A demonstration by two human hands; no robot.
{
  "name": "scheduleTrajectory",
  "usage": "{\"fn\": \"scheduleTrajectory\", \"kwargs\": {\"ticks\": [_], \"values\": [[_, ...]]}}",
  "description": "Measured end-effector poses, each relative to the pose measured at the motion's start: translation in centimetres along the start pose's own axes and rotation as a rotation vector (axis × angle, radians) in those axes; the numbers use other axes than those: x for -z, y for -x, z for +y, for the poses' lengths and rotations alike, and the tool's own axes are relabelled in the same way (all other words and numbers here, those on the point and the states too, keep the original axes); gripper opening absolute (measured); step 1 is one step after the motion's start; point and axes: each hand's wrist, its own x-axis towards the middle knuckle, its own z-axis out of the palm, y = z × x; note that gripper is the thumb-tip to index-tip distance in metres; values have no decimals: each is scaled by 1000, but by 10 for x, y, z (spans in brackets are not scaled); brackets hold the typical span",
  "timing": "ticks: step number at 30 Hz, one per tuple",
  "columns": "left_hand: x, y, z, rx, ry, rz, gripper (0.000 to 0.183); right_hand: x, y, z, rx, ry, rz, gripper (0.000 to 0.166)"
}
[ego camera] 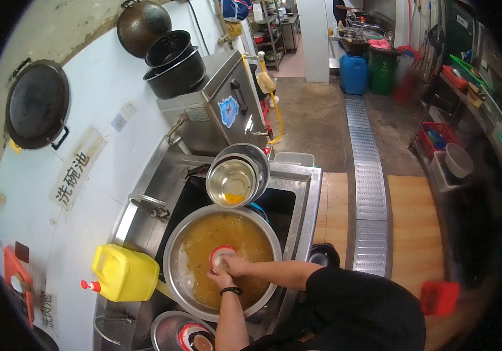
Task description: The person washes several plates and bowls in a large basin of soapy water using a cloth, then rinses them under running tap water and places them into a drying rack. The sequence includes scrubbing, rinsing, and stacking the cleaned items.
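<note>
A bowl with a red rim (221,251) is between my hands, over a wide metal basin (173,263) of cloudy brownish water. My left hand (221,278), with a dark band at the wrist, grips the bowl's near edge. The fingers of my right hand (235,265) reach inside the bowl; whether they hold a cloth or sponge cannot be seen. Beyond the basin, two nested metal bowls (233,179) contain a little yellowish liquid. Nearer me, another metal basin (159,330) holds red-rimmed dishes (188,335).
The large basin rests over a stainless steel sink (306,193). To the left stand a yellow plastic jug (134,274) with a red pump top and a metal faucet (159,213). A stainless steel cabinet (207,116) carries black pots (178,74). A metal drain grate (369,188) runs along the floor.
</note>
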Motion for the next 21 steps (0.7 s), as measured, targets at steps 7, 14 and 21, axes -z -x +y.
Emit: {"fn": "scheduleTrajectory", "kwargs": {"ticks": [7, 14, 21], "values": [[11, 35, 52, -130, 12, -179, 63, 61, 5, -7, 740, 832, 273, 34], [-4, 22, 25, -285, 78, -17, 56, -28, -13, 35, 253, 131, 17, 24], [44, 18, 32, 35, -4, -286, 63, 54, -8, -16, 704, 637, -7, 36]]}}
